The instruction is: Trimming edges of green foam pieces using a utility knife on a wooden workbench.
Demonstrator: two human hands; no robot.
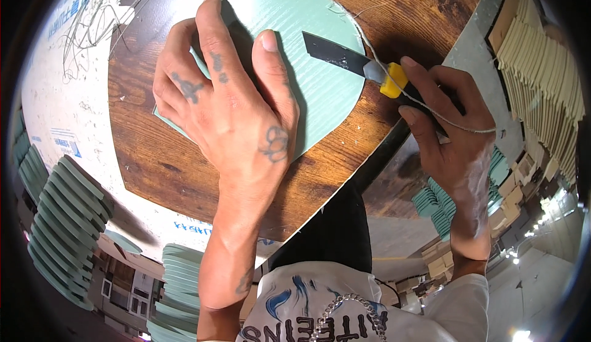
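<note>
Under my left hand (231, 102) lies a pale green, ribbed board (329, 105) with a rounded right edge. That hand rests on it with the fingers apart, the fingertips at its far left edge and the thumb on top. My right hand (452, 114) is closed round the handle of a utility knife (394, 80) with a yellow collar. The knife's dark blade (332, 53) reaches over the board's right side, pointing left; I cannot tell whether it touches. From the board's edge a thin trimmed strip (369, 43) curls across the knife to my right hand.
A brown wood-grain sheet (166, 170) lies beneath the board. Thin curled offcuts (92, 31) lie at the far left. Stacks of green panels (64, 231) stand at lower left, and a stack of cream panels (538, 71) at the right. The sheet's near-right edge borders my lap.
</note>
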